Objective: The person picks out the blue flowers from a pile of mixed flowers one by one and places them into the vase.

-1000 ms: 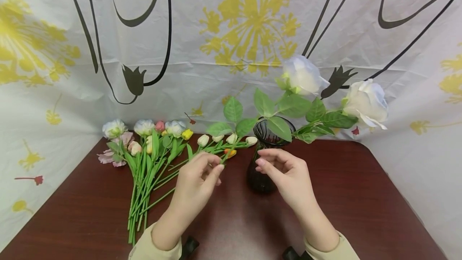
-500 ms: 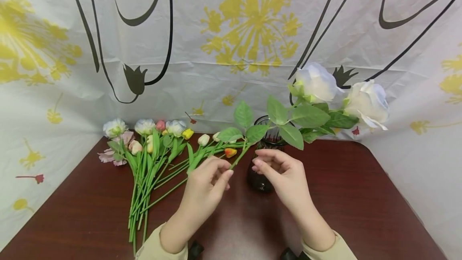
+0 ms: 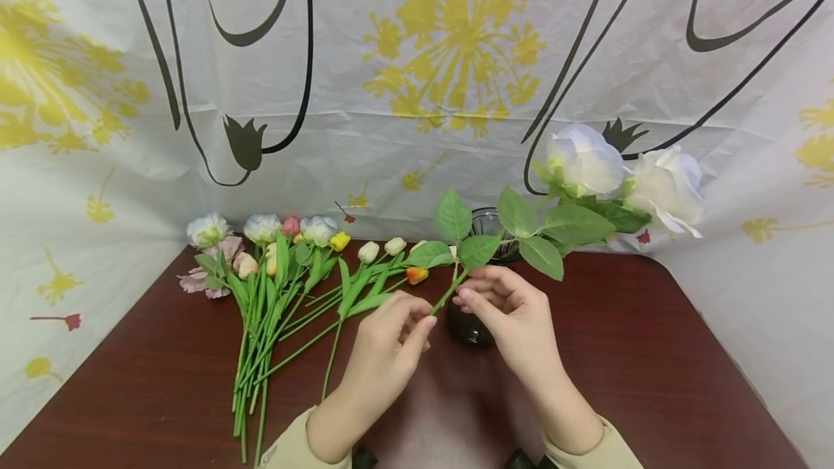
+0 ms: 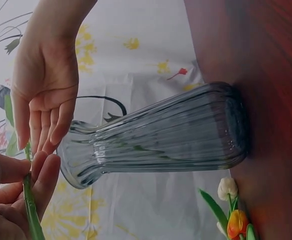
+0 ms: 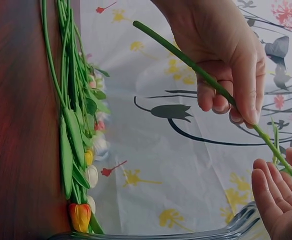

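Observation:
My left hand (image 3: 387, 349) pinches the green stem (image 3: 448, 297) of a white-blue artificial rose (image 3: 585, 159) between thumb and fingers. The rose leans to the upper right, and its cut end sticks out past the left hand in the right wrist view. Beside the stem, my right hand (image 3: 524, 328) has its fingers loosely extended; the stem passes between its thumb and fingers (image 5: 278, 192) without a visible grip. A dark ribbed glass vase (image 4: 171, 135) stands behind the hands, partly hidden in the head view. A second white rose (image 3: 667, 190) leans from it, with some stem visible through the glass.
Several artificial flowers lie on the left of the brown table (image 3: 651, 360), their green stems (image 3: 254, 353) pointing toward me. White tulips (image 3: 368, 252) and an orange tulip (image 3: 417, 276) lie near the vase. A patterned white cloth (image 3: 365, 143) hangs behind the table.
My left hand has moved right and slightly down, bringing the rose rightward and its stem up to the right hand. The right hand has shifted only slightly; the rose in the vase stays put.

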The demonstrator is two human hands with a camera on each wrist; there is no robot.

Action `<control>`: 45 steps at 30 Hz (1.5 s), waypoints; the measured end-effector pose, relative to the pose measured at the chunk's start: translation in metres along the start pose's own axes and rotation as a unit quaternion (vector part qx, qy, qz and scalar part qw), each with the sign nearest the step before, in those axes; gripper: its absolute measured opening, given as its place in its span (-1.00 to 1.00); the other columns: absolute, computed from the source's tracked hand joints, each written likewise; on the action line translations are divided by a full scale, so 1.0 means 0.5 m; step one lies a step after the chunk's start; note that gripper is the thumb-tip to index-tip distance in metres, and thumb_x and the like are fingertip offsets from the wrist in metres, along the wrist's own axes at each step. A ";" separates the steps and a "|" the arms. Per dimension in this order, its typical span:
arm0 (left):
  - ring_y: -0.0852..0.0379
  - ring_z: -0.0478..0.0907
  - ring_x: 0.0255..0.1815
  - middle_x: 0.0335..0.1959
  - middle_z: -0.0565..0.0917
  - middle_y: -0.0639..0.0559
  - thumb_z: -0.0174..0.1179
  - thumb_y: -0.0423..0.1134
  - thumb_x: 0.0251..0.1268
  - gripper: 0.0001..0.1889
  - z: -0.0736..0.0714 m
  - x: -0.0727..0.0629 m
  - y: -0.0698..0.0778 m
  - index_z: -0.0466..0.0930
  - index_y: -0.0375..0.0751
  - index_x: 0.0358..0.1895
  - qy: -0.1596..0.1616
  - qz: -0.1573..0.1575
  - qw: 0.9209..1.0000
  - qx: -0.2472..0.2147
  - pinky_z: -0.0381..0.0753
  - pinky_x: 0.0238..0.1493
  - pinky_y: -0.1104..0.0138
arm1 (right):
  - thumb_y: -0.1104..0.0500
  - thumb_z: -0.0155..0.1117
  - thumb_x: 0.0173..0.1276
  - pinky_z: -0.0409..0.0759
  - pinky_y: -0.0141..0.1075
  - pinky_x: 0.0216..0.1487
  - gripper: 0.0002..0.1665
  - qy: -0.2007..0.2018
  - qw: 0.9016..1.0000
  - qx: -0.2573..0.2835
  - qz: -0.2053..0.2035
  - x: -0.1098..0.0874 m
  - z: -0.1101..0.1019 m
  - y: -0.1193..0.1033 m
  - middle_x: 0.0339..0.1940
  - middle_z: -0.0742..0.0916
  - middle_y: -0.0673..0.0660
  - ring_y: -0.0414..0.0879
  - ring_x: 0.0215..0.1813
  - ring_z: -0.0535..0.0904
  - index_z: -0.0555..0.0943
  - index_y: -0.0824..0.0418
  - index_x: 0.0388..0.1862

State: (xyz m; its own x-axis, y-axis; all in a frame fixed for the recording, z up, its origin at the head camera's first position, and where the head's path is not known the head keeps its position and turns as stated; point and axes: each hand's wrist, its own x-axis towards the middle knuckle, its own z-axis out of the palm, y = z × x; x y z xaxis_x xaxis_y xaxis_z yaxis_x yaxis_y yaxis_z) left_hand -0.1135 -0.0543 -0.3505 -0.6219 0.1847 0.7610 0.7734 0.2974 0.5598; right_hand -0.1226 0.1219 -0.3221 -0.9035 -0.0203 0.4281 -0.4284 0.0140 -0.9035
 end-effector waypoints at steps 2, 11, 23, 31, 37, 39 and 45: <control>0.32 0.53 -0.55 -0.40 0.53 0.07 0.28 -0.55 0.14 -0.85 0.003 -0.002 0.000 0.55 -0.31 -0.28 -0.001 -0.001 1.000 0.001 0.49 -0.52 0.57 | 0.48 0.29 0.22 0.65 -0.16 -0.26 -0.77 0.001 1.000 0.002 0.005 0.000 0.001 0.000 -0.34 0.72 0.30 0.03 -0.36 0.70 0.56 0.49 -0.13; 0.30 0.53 -0.53 -0.40 0.52 0.07 0.29 -0.54 0.15 -0.86 0.017 -0.010 0.000 0.56 -0.32 -0.28 0.008 -0.005 1.000 -0.005 0.50 -0.50 0.56 | 0.53 0.26 0.20 0.66 -0.16 -0.29 -0.77 0.000 1.000 0.010 -0.005 -0.004 0.006 0.005 -0.38 0.71 0.24 -0.01 -0.40 0.70 0.53 0.49 -0.14; 0.29 0.53 -0.55 -0.40 0.52 0.05 0.28 -0.53 0.17 -0.89 0.027 -0.015 0.001 0.55 -0.36 -0.28 0.004 -0.016 1.000 -0.016 0.51 -0.52 0.57 | 0.55 0.26 0.19 0.66 -0.17 -0.34 -0.82 0.013 0.999 0.027 -0.026 -0.006 0.012 0.005 -0.43 0.70 0.24 -0.05 -0.43 0.69 0.51 0.51 -0.23; 0.29 0.54 -0.52 -0.39 0.53 0.06 0.29 -0.49 0.17 -0.89 0.031 -0.015 0.000 0.56 -0.33 -0.28 0.004 -0.029 0.999 -0.023 0.52 -0.51 0.55 | 0.57 0.27 0.16 0.65 -0.21 -0.42 -0.85 0.023 0.999 0.029 -0.039 -0.007 0.013 0.004 -0.45 0.69 0.20 -0.05 -0.49 0.67 0.51 0.50 -0.30; 0.31 0.53 -0.50 -0.39 0.54 0.09 0.30 -0.46 0.18 -0.90 0.031 -0.014 -0.001 0.57 -0.31 -0.28 -0.001 -0.042 0.999 -0.022 0.53 -0.50 0.54 | 0.58 0.27 0.14 0.63 -0.25 -0.47 -0.85 0.030 0.998 0.038 -0.045 -0.008 0.013 0.005 -0.45 0.68 0.16 -0.12 -0.50 0.65 0.51 0.50 -0.31; 0.31 0.52 -0.50 -0.40 0.55 0.10 0.31 -0.46 0.16 -0.89 0.031 -0.013 -0.003 0.58 -0.29 -0.29 -0.002 -0.044 0.999 -0.016 0.53 -0.49 0.53 | 0.58 0.27 0.14 0.62 -0.26 -0.48 -0.84 0.032 0.998 0.035 -0.047 -0.008 0.013 0.005 -0.46 0.68 0.16 -0.12 -0.50 0.65 0.52 0.50 -0.32; 0.32 0.51 -0.47 -0.43 0.54 0.17 0.34 -0.42 0.15 -0.88 0.029 -0.009 -0.010 0.60 -0.21 -0.30 -0.017 -0.072 0.997 -0.006 0.54 -0.48 0.48 | 0.59 0.28 0.12 0.62 -0.26 -0.49 -0.83 0.047 0.998 0.020 -0.049 -0.006 0.007 0.002 -0.46 0.68 0.17 -0.10 -0.49 0.65 0.55 0.47 -0.31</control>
State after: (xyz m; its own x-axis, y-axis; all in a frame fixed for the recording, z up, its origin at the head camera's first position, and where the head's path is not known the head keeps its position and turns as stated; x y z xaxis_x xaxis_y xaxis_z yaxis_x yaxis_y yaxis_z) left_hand -0.1163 -0.0433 -0.3617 -0.7300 0.1735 0.6611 0.6774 0.3123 0.6660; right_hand -0.1200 0.1186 -0.3242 -0.8556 0.0732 0.5124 -0.5152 -0.0235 -0.8568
